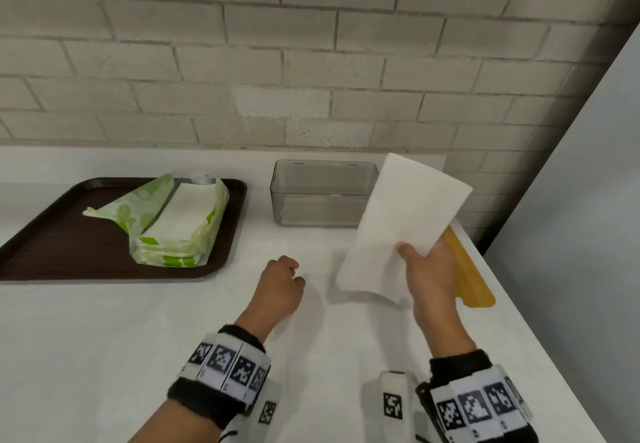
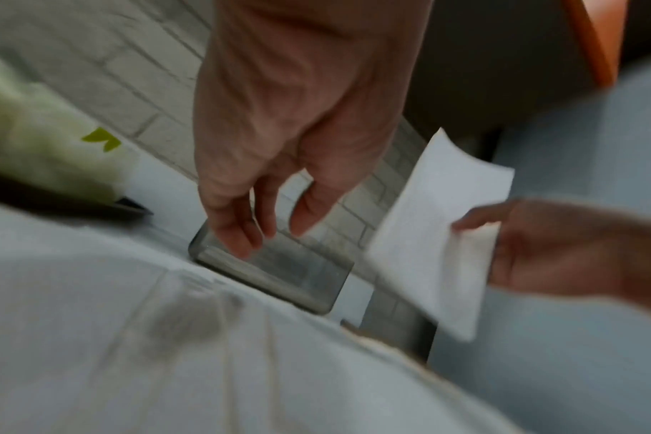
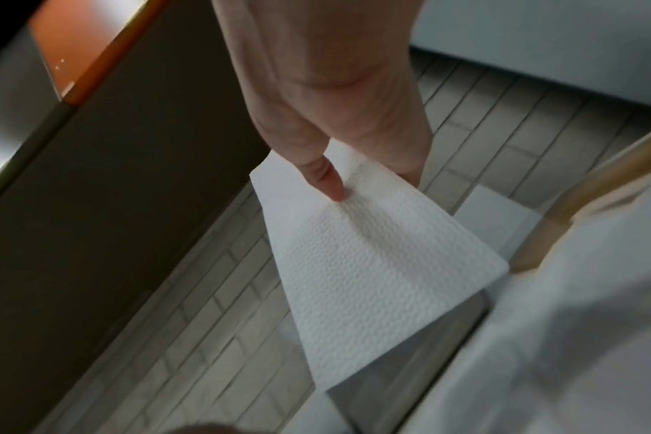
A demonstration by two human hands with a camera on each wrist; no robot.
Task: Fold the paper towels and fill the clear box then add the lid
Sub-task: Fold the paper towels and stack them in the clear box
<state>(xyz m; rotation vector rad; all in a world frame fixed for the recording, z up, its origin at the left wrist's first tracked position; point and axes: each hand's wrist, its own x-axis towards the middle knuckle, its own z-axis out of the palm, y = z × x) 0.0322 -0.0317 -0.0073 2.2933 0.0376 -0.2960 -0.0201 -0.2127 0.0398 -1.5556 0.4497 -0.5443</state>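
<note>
My right hand point(image 1: 420, 252) pinches a folded white paper towel point(image 1: 401, 224) by its right edge and holds it up above the counter, just right of the clear box point(image 1: 322, 193). In the right wrist view the thumb point(image 3: 331, 182) lies on top of the paper towel point(image 3: 368, 264). The box stands at the back of the counter near the brick wall, and nothing shows inside it. My left hand point(image 1: 287, 276) hovers low over the counter left of the towel, fingers loosely curled and holding nothing; the left wrist view shows the left hand point(image 2: 264, 223) in front of the clear box point(image 2: 279, 273).
A dark brown tray point(image 1: 52, 234) at the left carries an opened green-and-white pack of paper towels point(image 1: 173, 221). A yellow wooden lid point(image 1: 467, 269) lies near the counter's right edge, partly behind my right hand. A white wall panel rises at the right.
</note>
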